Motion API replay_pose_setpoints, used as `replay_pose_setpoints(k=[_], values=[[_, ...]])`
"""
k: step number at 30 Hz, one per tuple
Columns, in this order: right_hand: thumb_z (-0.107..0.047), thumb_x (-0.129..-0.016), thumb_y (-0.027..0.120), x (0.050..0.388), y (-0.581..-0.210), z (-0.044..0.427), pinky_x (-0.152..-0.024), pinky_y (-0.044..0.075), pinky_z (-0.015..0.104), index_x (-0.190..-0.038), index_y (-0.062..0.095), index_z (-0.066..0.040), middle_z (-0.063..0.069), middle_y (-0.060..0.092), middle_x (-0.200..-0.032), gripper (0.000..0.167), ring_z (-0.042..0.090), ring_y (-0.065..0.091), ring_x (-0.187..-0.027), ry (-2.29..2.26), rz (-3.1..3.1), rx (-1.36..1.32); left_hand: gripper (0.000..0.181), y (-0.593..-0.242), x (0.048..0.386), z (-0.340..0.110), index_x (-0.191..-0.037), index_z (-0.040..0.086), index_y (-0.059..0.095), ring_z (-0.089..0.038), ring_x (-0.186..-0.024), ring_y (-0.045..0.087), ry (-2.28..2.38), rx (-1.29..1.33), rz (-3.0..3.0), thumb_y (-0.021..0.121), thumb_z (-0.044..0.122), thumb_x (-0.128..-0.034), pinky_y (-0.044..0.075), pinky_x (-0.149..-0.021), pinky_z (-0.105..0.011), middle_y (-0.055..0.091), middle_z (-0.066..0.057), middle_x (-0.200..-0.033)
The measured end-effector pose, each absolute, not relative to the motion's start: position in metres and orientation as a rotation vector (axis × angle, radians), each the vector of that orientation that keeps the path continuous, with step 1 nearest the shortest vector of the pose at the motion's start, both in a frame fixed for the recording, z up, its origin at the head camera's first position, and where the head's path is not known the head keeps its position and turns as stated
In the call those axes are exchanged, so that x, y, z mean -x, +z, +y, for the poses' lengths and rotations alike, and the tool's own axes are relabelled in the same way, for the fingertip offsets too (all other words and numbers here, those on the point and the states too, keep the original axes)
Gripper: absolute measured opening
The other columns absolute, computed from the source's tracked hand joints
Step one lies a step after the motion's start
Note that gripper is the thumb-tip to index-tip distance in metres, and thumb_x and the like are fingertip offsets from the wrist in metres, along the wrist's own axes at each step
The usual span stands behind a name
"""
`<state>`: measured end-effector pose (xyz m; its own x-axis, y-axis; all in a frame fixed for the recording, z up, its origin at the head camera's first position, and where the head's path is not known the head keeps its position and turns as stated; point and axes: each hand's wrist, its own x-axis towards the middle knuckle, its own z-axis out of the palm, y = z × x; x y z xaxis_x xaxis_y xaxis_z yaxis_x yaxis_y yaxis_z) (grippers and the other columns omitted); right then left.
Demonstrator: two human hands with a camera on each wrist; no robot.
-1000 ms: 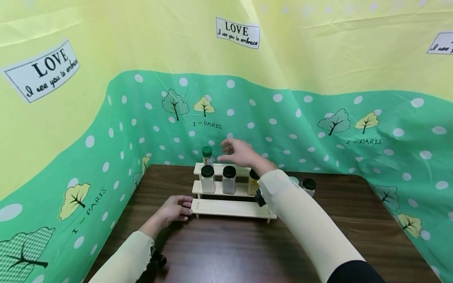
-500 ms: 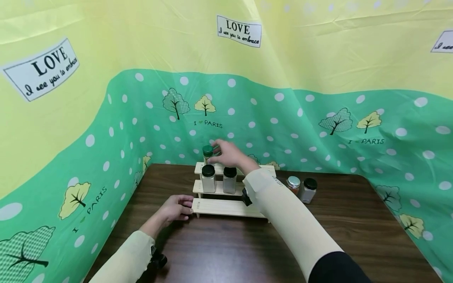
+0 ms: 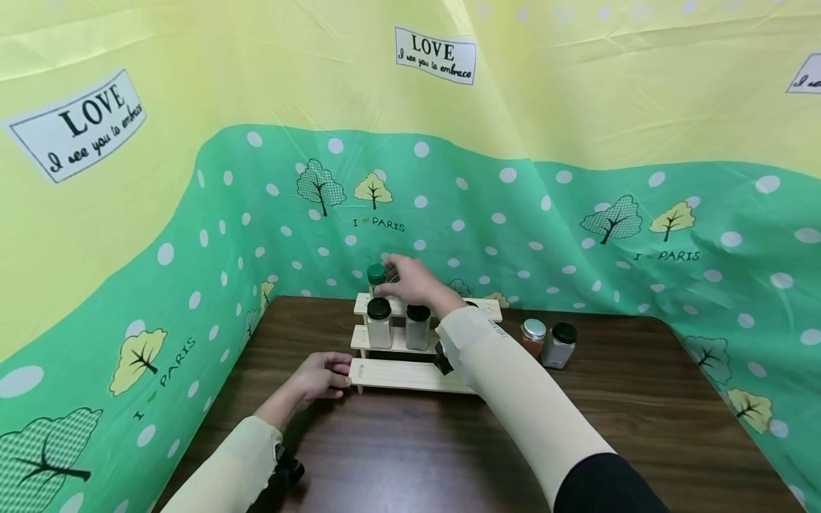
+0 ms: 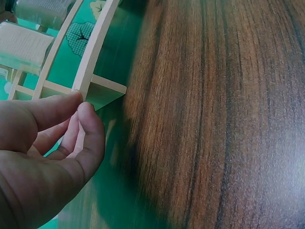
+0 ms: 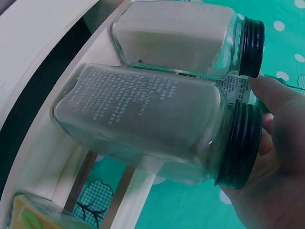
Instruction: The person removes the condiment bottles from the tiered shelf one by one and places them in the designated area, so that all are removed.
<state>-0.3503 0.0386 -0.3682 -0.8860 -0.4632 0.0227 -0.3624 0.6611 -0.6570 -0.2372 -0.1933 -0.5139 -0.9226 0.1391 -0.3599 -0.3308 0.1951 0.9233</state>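
Observation:
A three-tier wooden spice rack (image 3: 410, 375) stands on the table. My left hand (image 3: 317, 377) pinches the left end of its lowest shelf between thumb and fingers, clear in the left wrist view. At the back, my right hand (image 3: 413, 280) grips a green-capped spice jar (image 3: 376, 273) on the top shelf's left side; its body is mostly hidden. On the middle shelf stand a black-lidded jar of white contents (image 3: 379, 331) and a black-lidded jar of greyish contents (image 3: 417, 333). A jar with yellow contents (image 5: 31, 217) shows partly in the right wrist view.
Right of the rack, a silver-lidded jar (image 3: 533, 338) with reddish contents stands beside another black-lidded jar (image 3: 559, 347) on the brown wooden table (image 3: 410, 449). A patterned green and yellow curtain (image 3: 513, 206) hangs behind and along both sides.
My right hand has moved left to the green-capped jar and closed its fingers round it. The two jars right of the rack came into fuller view. The left hand has stayed on the rack.

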Motion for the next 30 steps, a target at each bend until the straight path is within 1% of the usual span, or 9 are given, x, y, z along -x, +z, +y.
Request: replay_pose_setpoints(k=[8, 14, 24, 30], values=[[-0.028, -0.093, 0.078, 0.351, -0.368, 0.04, -0.094, 0.056, 0.04, -0.133, 0.056, -0.007, 0.008, 0.065, -0.121, 0.051, 0.025, 0.062, -0.112, -1.064, 2.707, 0.687, 0.056, -0.514, 0.239, -0.194, -0.138, -0.003, 0.058, -0.019, -0.081, 0.064, 1.778, 0.169, 2.113, 0.072, -0.013, -0.0848, 0.059, -0.065, -0.031, 0.063, -0.017, -0.116], [-0.026, -0.093, 0.078, 0.35, -0.369, 0.045, -0.097, 0.054, 0.042, -0.135, 0.054, -0.007, 0.009, 0.063, -0.123, 0.052, 0.026, 0.061, -0.114, -1.128, 2.678, 0.66, 0.055, -0.513, 0.237, -0.193, -0.138, -0.003, 0.058, -0.019, -0.079, 0.064, 1.786, 0.163, 2.111, 0.071, -0.013, -0.085, 0.059, -0.064, -0.032, 0.063, -0.017, -0.115], [-0.026, -0.095, 0.075, 0.351, -0.365, 0.07, -0.097, 0.053, 0.043, -0.14, 0.053, -0.002, 0.013, 0.063, -0.124, 0.056, 0.029, 0.06, -0.115, -1.217, 2.655, 0.647, 0.056, -0.514, 0.236, -0.192, -0.138, -0.004, 0.058, -0.019, -0.08, 0.064, 1.794, 0.154, 2.108, 0.071, -0.013, -0.085, 0.059, -0.064, -0.031, 0.063, -0.017, -0.115], [-0.026, -0.095, 0.075, 0.351, -0.36, 0.089, -0.093, 0.056, 0.044, -0.138, 0.054, -0.002, 0.014, 0.063, -0.123, 0.053, 0.031, 0.062, -0.113, -1.262, 2.65, 0.666, 0.056, -0.515, 0.236, -0.192, -0.138, -0.003, 0.058, -0.02, -0.081, 0.063, 1.8, 0.162, 2.116, 0.071, -0.014, -0.0846, 0.059, -0.064, -0.032, 0.063, -0.017, -0.116]])
